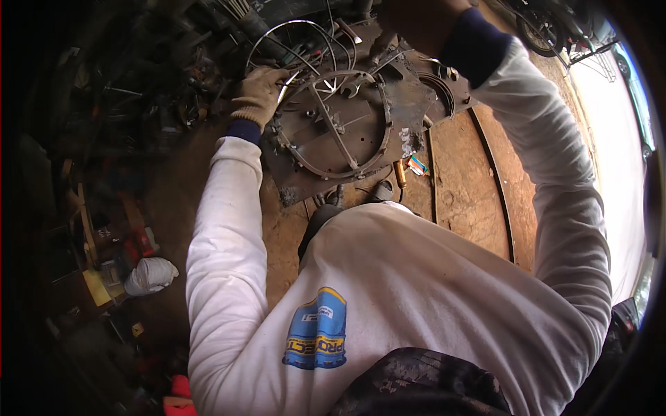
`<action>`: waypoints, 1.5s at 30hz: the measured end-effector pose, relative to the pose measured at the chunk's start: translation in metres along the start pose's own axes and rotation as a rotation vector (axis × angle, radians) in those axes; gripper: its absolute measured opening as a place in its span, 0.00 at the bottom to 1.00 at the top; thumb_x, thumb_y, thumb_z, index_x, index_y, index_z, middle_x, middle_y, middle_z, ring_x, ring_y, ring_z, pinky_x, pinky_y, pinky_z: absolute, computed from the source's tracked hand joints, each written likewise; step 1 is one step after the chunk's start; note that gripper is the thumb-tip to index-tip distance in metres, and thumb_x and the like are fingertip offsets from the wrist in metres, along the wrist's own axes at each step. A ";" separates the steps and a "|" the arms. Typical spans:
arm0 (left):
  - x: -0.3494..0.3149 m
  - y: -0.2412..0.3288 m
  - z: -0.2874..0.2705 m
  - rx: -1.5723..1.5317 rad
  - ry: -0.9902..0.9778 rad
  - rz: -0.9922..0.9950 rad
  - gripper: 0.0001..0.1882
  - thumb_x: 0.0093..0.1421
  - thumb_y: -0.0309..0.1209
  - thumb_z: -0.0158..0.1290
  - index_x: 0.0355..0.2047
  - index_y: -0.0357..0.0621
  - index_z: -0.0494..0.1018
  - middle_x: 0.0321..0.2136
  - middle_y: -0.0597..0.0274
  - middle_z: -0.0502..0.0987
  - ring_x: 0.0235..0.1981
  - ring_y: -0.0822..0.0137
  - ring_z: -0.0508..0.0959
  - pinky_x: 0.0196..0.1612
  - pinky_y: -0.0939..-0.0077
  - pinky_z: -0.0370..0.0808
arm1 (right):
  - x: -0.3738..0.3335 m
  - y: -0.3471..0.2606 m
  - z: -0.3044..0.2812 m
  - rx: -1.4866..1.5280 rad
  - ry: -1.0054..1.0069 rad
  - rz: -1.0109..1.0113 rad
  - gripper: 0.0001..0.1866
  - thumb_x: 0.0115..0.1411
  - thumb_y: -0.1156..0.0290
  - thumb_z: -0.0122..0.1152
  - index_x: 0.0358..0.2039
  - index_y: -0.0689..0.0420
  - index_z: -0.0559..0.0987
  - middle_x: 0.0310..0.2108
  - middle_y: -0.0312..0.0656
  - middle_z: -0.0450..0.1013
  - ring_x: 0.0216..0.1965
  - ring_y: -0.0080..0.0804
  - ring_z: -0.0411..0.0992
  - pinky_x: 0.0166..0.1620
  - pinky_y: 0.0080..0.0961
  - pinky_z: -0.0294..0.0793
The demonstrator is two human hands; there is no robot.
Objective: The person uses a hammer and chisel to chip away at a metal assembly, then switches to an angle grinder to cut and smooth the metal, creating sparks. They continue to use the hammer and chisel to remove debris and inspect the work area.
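Note:
My left hand (258, 96), in a brown knit glove, is closed at the near left side of a hoop of bent metal rod (298, 25), its fingers wrapped round the rod. A larger round metal frame with crossing bars (386, 128) lies just to the right of it, on a dark, rusty steel work plate (281, 166). My right hand (424, 19) is raised at the top edge, dark and partly cut off. Its fingers do not show clearly, and I cannot make out whether it holds anything. An open-ended wrench head (352, 90) lies inside the round frame.
Curved metal strips (438, 90) lie at the plate's right side. A brass-coloured handle (400, 173) and a small colourful packet (417, 165) are at its near edge. Long rods (494, 173) lie on the brown floor. Dark clutter fills the left; a motorcycle wheel (540, 31) stands far right.

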State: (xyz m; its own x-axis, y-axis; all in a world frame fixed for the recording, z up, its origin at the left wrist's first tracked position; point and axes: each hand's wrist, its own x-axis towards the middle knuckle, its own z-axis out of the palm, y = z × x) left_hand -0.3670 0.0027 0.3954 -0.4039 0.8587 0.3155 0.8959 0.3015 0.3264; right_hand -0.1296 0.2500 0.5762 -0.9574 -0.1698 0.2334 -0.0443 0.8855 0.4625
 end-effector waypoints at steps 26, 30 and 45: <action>-0.112 -0.088 -0.014 -0.578 0.115 -0.048 0.11 0.58 0.26 0.54 0.42 0.42 0.76 0.41 0.56 0.79 0.43 0.59 0.78 0.47 0.70 0.75 | -0.047 -0.334 -0.071 2.122 -0.228 1.487 0.26 0.66 0.55 0.52 0.56 0.60 0.66 0.23 0.25 0.58 0.21 0.13 0.55 0.23 0.13 0.54; -0.139 -0.090 -0.025 -0.548 0.116 -0.100 0.13 0.57 0.27 0.55 0.44 0.45 0.75 0.42 0.56 0.78 0.45 0.58 0.78 0.48 0.69 0.75 | -0.027 -0.383 -0.051 1.981 -0.340 1.607 0.19 0.68 0.57 0.49 0.48 0.60 0.72 0.27 0.27 0.64 0.27 0.15 0.61 0.30 0.14 0.61; -0.202 -0.171 -0.005 -0.499 -0.243 0.023 0.13 0.58 0.31 0.53 0.42 0.41 0.77 0.39 0.49 0.79 0.41 0.50 0.78 0.46 0.62 0.74 | 0.049 -0.404 -0.017 1.892 0.152 1.941 0.17 0.68 0.57 0.49 0.48 0.56 0.69 0.20 0.29 0.61 0.13 0.15 0.57 0.15 0.14 0.58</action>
State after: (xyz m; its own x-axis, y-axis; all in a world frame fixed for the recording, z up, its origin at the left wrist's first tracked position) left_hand -0.4392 -0.2242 0.2799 -0.2776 0.9516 0.1320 0.6834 0.0990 0.7233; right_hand -0.1536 -0.1231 0.4153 -0.2982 0.7266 -0.6190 0.1480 -0.6054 -0.7820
